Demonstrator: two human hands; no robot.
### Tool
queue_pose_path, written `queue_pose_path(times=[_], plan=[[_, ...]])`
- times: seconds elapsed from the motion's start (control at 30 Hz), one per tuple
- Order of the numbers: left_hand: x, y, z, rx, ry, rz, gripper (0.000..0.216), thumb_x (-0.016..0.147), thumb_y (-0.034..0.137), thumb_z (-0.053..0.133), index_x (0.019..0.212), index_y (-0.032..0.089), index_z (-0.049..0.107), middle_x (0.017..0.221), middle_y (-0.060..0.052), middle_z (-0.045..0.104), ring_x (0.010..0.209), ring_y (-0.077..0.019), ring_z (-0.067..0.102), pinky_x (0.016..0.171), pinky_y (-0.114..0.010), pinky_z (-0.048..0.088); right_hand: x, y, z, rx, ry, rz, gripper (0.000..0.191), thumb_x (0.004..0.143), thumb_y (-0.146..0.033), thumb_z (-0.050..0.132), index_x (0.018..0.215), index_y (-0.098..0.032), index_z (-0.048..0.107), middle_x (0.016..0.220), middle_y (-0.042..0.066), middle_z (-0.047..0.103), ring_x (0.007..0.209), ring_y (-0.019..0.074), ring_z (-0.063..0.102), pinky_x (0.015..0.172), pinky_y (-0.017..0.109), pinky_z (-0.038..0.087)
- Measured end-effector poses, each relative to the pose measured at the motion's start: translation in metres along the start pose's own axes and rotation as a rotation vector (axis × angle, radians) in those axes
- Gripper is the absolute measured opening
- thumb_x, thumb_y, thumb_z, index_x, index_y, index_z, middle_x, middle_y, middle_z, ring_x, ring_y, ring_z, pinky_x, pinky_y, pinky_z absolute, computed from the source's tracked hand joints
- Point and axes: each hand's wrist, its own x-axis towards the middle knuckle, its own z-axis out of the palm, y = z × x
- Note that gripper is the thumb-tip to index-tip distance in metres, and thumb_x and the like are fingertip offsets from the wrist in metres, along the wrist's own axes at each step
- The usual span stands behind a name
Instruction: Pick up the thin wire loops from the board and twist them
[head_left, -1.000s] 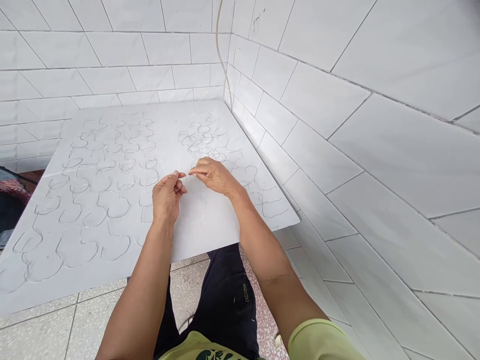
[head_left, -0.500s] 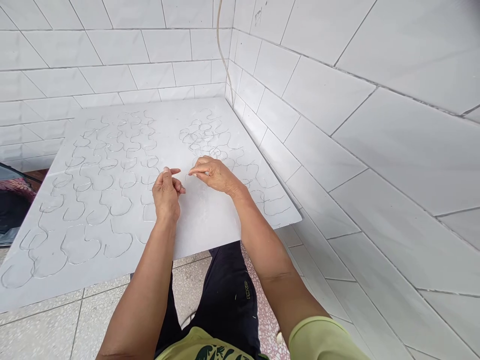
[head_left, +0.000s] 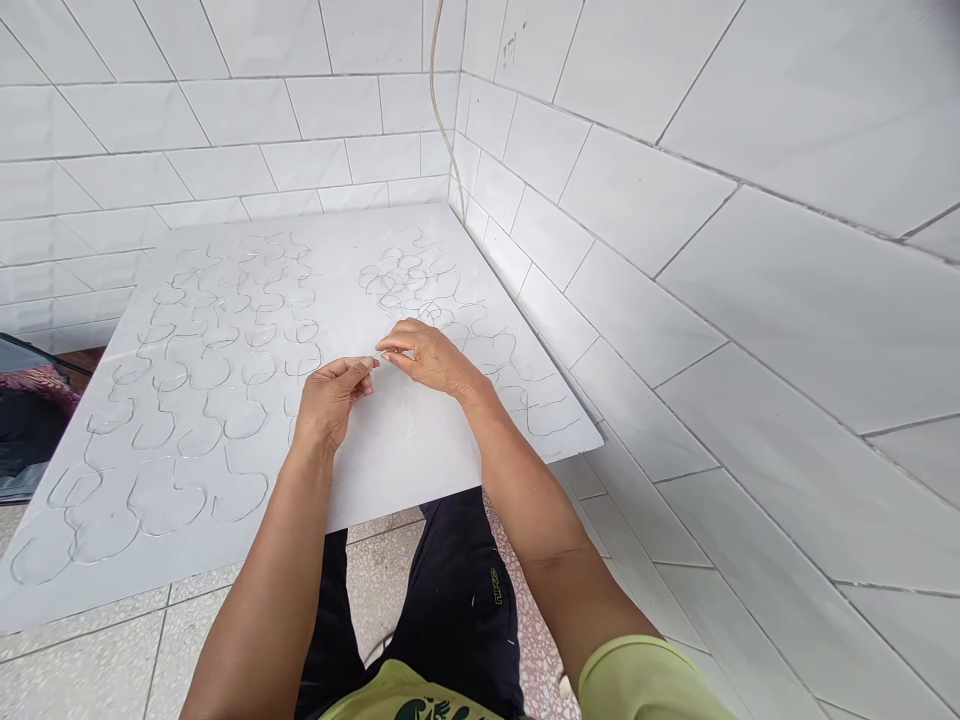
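Many thin bent wires (head_left: 166,507) lie on the white board (head_left: 405,450), most curled into hooks and open loops in rows on the left. My left hand (head_left: 334,395) is over the middle of the board, thumb and fingers pinched together. Close beside its fingertips, my right hand (head_left: 427,358) pinches too, its fingers pointing left. A fine wire seems to be caught between the two sets of fingertips; most of it is hidden or too thin to follow. Beyond the right hand lies a tangled group of wires (head_left: 409,275), with straighter, wavy pieces (head_left: 551,402) towards the right edge.
White tiled walls (head_left: 675,300) meet behind the board and run along its right side. A pale cable (head_left: 442,125) hangs down in the corner. Dark items (head_left: 34,420) stand beyond the left edge. Below the front edge are my legs (head_left: 450,580) and the speckled floor (head_left: 82,650).
My left hand has turned and closed its fingers, coming up to the right hand's fingertips. The right hand stays nearly in place. The view has tilted slightly.
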Motion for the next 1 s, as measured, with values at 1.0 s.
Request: queue_pose_path(times=[1.0], plan=[[-0.008,-0.005,0.01,-0.002,0.078,0.179,0.024,0.081,0.041,0.079,0.085,0.018,0.074,0.09,-0.005,0.068,0.072,-0.0126,0.058,0.067,-0.027,0.049,0.005,0.0,0.005,-0.073,0.178,0.008,0.02,0.103,-0.031,0.055,0.092,-0.021,0.068,0.088,0.004,0.069,0.092,0.0182,0.058,0.085,0.032,0.046]])
